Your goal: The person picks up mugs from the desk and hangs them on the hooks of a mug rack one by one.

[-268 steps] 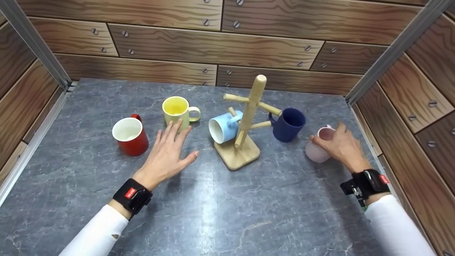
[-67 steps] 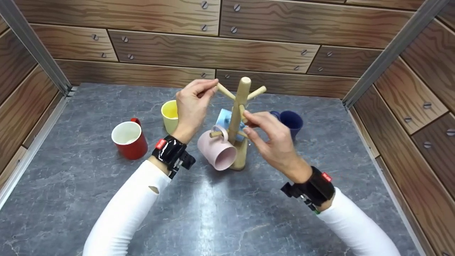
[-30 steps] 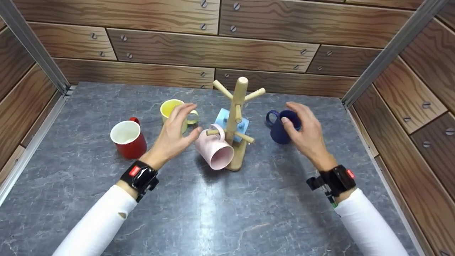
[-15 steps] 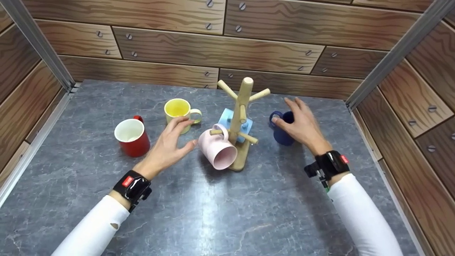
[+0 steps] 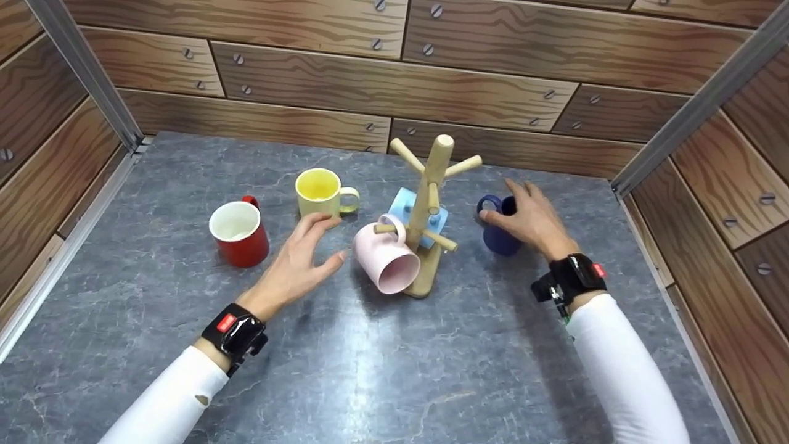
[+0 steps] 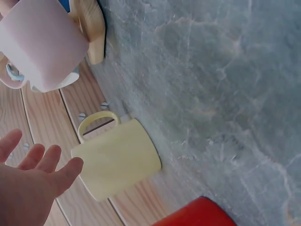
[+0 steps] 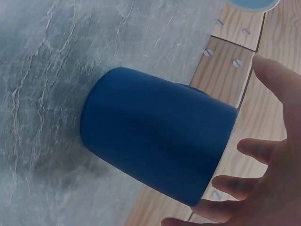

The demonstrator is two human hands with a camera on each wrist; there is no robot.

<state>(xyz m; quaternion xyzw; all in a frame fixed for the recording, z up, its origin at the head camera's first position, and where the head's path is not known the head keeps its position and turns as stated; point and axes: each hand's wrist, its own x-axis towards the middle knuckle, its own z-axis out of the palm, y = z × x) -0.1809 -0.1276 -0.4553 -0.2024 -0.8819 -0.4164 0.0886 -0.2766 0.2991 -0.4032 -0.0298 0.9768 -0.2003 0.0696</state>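
In the head view my right hand [image 5: 535,219] hovers over the dark blue mug [image 5: 502,240], thumb by its handle, fingers beyond the rim. The right wrist view shows these fingers spread near the rim of the upright blue mug [image 7: 155,136], not curled round it. My left hand [image 5: 290,268], fingers loosely bent, holds nothing in front of the yellow mug [image 5: 317,196]. Between the hands stands a wooden mug tree [image 5: 439,161]. A pink mug [image 5: 379,250] hangs by its handle on a lower front peg. Behind the post is a light blue mug [image 5: 402,202], partly hidden.
A red mug [image 5: 243,243] with a white inside stands left of my left hand. Wood-patterned walls [image 5: 308,74] close off the back and both sides of the grey marbled table [image 5: 394,382]. Upper pegs [image 5: 463,166] of the tree stick out bare.
The pink mug went from the table's right side onto a peg, and the tree has turned. My hands then left the pegs; the right came over the blue mug, the left drew back.
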